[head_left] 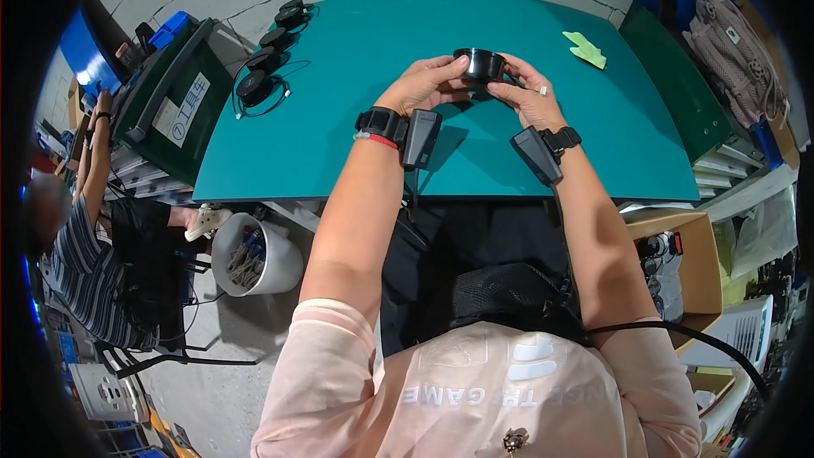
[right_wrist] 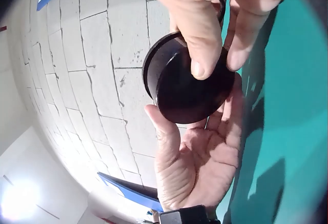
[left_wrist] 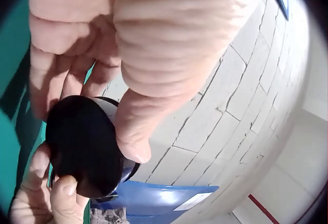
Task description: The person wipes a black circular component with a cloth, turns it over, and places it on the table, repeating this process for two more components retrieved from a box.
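Note:
A glossy black round device [head_left: 484,66], short and drum-shaped with a flat dark face, is held between both hands above the table [head_left: 356,136]. My left hand [head_left: 421,87] grips its side, with the thumb along the rim and the fingers around the far side. In the right wrist view, the thumb of my right hand [right_wrist: 205,29] presses on the flat dark face [right_wrist: 192,90], with its fingers at the edge. A wider lip shows at the device's other end. In the left wrist view, the device [left_wrist: 82,142] hides part of the right fingers.
Several similar black round devices with cables [head_left: 257,86] lie along the table's left side. A green cloth [head_left: 585,50] lies at the back right. A white bin [head_left: 254,256] and a seated person [head_left: 93,271] are at left, an open cardboard box [head_left: 699,276] at right.

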{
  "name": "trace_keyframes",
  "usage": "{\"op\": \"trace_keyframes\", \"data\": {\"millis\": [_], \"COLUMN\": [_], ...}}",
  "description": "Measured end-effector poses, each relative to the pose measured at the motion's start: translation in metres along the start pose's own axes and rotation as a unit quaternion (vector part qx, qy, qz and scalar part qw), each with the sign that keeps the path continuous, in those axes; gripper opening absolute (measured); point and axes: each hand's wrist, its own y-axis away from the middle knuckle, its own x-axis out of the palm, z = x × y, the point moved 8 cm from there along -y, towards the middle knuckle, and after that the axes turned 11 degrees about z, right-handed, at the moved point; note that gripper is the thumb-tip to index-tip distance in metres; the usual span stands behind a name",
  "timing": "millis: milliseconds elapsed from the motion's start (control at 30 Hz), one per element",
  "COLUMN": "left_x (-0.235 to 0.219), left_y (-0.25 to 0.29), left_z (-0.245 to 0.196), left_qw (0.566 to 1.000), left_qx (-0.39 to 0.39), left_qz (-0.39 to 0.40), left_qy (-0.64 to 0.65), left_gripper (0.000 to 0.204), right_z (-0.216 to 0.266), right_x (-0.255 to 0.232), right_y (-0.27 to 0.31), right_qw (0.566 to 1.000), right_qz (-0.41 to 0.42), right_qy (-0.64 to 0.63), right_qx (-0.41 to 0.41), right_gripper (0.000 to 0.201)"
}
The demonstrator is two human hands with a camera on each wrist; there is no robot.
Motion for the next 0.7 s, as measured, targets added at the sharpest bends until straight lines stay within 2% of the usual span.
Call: {"op": "trace_keyframes", "data": {"millis": [133, 200, 333, 467, 533, 600, 667, 700], "left_x": [-0.001, -0.003, -0.007, 0.004, -0.006, -0.023, -0.030, -0.037], "left_y": [-0.006, -0.005, 0.000, 0.001, 0.002, -0.004, -0.002, -0.002], "left_z": [0.003, 0.001, -0.008, -0.007, -0.006, -0.002, -0.006, -0.003], "left_qw": [0.999, 0.999, 0.998, 0.999, 0.998, 0.986, 0.974, 0.965], "left_qx": [0.012, 0.019, 0.036, 0.025, 0.017, 0.076, 0.120, 0.125], "left_qz": [0.028, 0.012, -0.041, -0.027, -0.057, -0.091, -0.097, -0.123], "left_qy": [0.043, 0.036, -0.016, 0.013, 0.012, 0.120, 0.165, 0.194], "left_gripper": [0.054, 0.053, 0.048, 0.042, 0.039, 0.034, 0.030, 0.029], "right_z": [0.001, -0.001, -0.003, -0.003, -0.006, 0.003, 0.002, 0.004], "right_x": [0.000, -0.001, -0.002, -0.002, -0.005, -0.007, -0.041, -0.070], "right_y": [0.000, 0.002, 0.007, 0.012, 0.012, 0.003, -0.001, -0.003], "right_qw": [1.000, 0.998, 0.995, 0.984, 0.984, 0.987, 0.988, 0.989], "right_qz": [-0.021, -0.039, -0.061, -0.067, -0.074, -0.062, -0.081, -0.139], "right_qy": [-0.014, -0.039, -0.035, 0.021, 0.016, -0.131, -0.126, 0.003], "right_qx": [0.000, 0.012, 0.077, 0.163, 0.159, 0.063, 0.043, 0.039], "right_gripper": [0.050, 0.050, 0.050, 0.050, 0.047, 0.045, 0.042, 0.040]}}
